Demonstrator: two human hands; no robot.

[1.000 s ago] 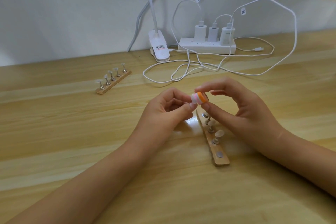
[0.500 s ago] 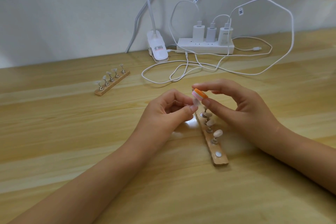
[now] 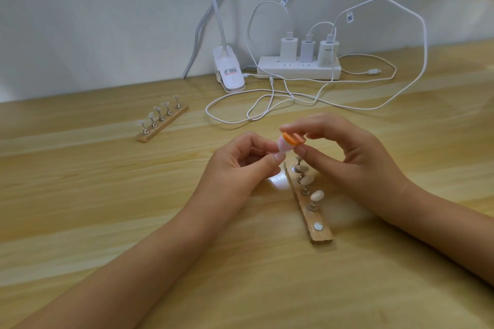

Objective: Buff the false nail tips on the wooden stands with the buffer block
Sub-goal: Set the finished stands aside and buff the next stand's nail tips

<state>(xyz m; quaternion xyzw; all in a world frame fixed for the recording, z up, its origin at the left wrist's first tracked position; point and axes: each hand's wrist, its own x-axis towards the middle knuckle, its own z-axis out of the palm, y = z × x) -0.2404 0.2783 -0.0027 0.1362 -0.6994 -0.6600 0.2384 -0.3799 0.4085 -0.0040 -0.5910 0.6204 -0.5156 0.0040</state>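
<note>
My right hand (image 3: 350, 157) pinches a small orange buffer block (image 3: 374, 139) between thumb and fingers. It presses against a pale nail tip (image 3: 364, 147), which my left hand (image 3: 240, 165) pinches at its fingertips. Just below both hands lies a wooden stand (image 3: 318, 230), angled toward me. Several nail tips on metal pegs (image 3: 316, 195) stand on it, and its nearest magnet spot is bare. A second wooden stand (image 3: 163, 125) with several clear tips sits far left on the table.
A white power strip (image 3: 299, 71) with three chargers sits by the wall. Loose white cables (image 3: 267, 104) loop over the wooden table behind my hands. A white clip lamp base (image 3: 228, 73) stands left of the strip.
The buffer block has tilted and shifted slightly over the nail tip between my fingertips. Both hands stay in nearly the same place above the stand.
</note>
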